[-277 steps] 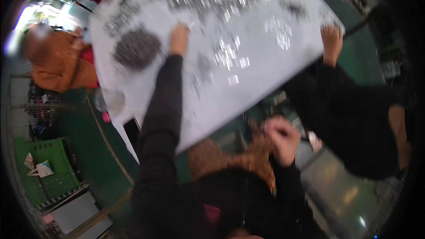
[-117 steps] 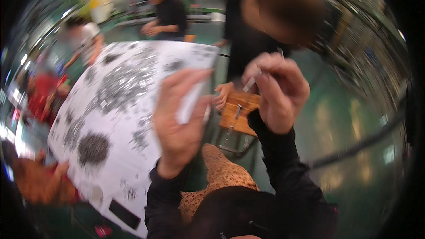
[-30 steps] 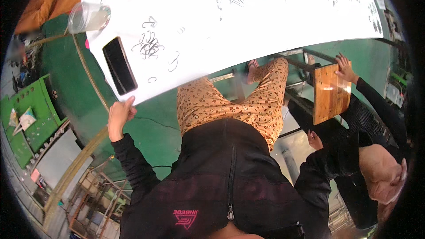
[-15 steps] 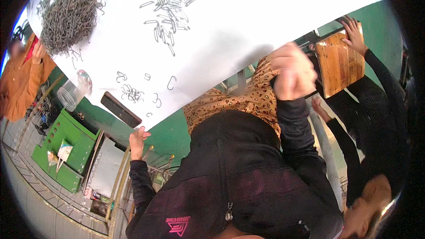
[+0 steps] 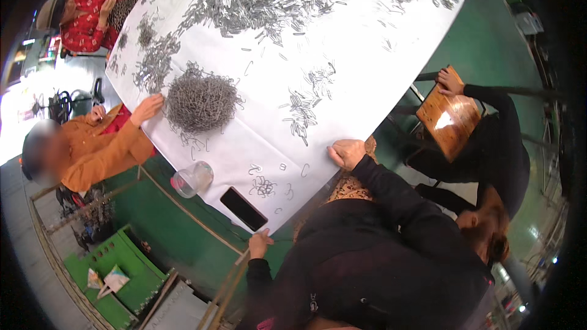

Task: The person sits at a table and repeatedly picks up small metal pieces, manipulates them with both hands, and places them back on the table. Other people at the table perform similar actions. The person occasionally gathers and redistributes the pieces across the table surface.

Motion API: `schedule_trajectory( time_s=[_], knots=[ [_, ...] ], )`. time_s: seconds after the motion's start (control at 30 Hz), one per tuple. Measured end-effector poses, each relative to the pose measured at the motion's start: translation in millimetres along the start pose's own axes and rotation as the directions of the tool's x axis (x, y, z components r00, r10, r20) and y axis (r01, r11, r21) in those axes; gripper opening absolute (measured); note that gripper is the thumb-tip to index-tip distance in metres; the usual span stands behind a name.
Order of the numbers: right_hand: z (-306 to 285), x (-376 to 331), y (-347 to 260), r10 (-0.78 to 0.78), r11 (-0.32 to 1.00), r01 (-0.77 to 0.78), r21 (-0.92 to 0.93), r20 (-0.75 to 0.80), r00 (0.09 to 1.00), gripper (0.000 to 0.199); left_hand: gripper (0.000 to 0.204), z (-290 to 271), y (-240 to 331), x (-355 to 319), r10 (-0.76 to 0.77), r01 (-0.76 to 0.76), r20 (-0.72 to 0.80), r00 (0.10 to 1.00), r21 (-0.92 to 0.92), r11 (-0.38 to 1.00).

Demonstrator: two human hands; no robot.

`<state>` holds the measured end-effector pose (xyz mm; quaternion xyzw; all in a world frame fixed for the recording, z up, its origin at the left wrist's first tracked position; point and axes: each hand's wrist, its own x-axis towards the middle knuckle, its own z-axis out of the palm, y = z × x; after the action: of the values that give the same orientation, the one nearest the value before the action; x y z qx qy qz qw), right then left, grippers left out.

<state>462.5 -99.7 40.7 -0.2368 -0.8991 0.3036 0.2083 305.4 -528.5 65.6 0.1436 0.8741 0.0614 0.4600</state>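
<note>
My right hand (image 5: 347, 154) is curled closed at the near right edge of the white-covered table (image 5: 263, 140); whatever lies inside the fingers, if anything, is hidden. My left hand (image 5: 260, 244) is just off the table's near corner, fingers partly stretched and apart, with nothing visible in them. Beside that corner lies a black phone (image 5: 244, 208). A small cluster of bent wire hooks (image 5: 263, 187) sits past the phone, a few single ones around it. Farther off are a scattered group of elongated metal loops (image 5: 301, 112) and a large grey heap of wire hooks (image 5: 202, 102).
A clear plastic jar (image 5: 193, 179) lies at the left table edge. A person in orange (image 5: 101, 156) and one in red (image 5: 92, 15) are on the left. At right, a person in black holds a wooden stool (image 5: 449, 116). More metal pieces (image 5: 269, 0) cover the far table.
My view has tilted up, showing more of the far table. My right hand, blurred and raised before, has come to the table's edge. My left hand remains near the corner.
</note>
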Motion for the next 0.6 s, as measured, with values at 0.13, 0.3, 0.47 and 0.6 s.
schedule_trajectory(
  time_s=[0.13, 0.3, 0.47, 0.6],
  knots=[
    [8.8, -6.0, -8.8, 0.075, 0.989, -0.083, -0.126, -0.067, 0.995, 0.031, 0.058, -18.9, 5.2, 11.2, -0.055, 0.063, 0.208, 0.977, -0.031, 0.998],
    [25.4, -8.5, -25.1, 0.193, 0.938, -0.251, -0.238, -0.242, 0.951, 0.036, 0.058, -37.9, -11.0, 23.3, 0.206, -0.171, 0.371, 0.905, -0.126, 0.977],
    [52.8, -10.5, -32.4, 0.425, 0.792, -0.540, -0.284, -0.379, 0.822, 0.039, 0.067, -35.6, -32.8, 39.5, 0.491, -0.546, 0.334, 0.805, 0.093, 0.833],
    [84.8, -39.7, -42.8, 0.720, 0.556, -0.776, 0.297, -0.638, 0.272, 0.040, 0.050, -35.2, -51.2, 24.5, 0.752, -0.756, 0.171, 0.637, -0.055, 0.652]
  ],
)
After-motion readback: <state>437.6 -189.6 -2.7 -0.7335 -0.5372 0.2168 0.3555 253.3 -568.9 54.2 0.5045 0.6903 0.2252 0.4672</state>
